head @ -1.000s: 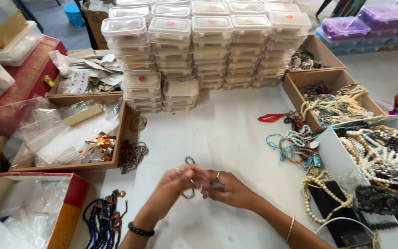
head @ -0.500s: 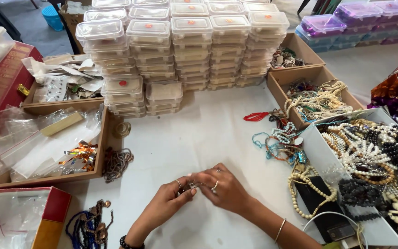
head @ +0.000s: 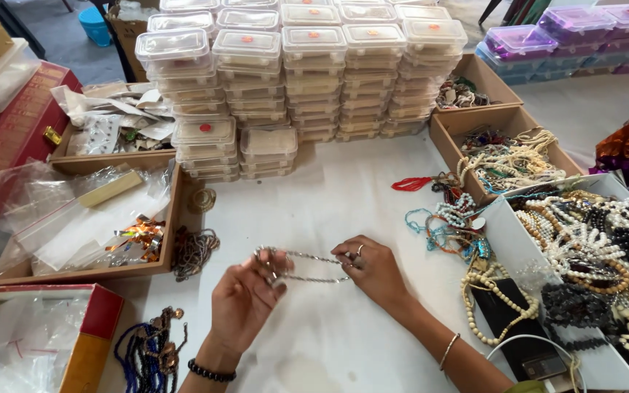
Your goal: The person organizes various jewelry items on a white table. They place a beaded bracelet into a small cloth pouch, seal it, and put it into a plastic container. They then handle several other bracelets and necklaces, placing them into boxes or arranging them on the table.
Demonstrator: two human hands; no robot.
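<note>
Hands: our left hand [head: 245, 295] and right hand [head: 374, 268] sit low over the white surface [head: 343, 196], a little apart, each with fingers curled in a pinch.
Chain: we hold a thin silver chain [head: 307, 266] stretched between the two hands, just above the surface; the left fingers pinch one end, the right fingers the other.
Wrists: we see a dark bead bracelet [head: 211, 372] on the left wrist and a thin bangle [head: 448, 351] on the right.
Behind: stacks of clear lidded boxes [head: 307, 65] stand in rows across the back of the surface.
Right side: we see a cardboard tray [head: 442, 135] of pale bead strands, and a white box [head: 504, 233] heaped with mixed necklaces, with loose beaded strands [head: 449, 218] lying just beside them.
Left side: a wooden tray [head: 172, 211] holds clear plastic bags; a red box [head: 103, 313] lies near the left forearm.
</note>
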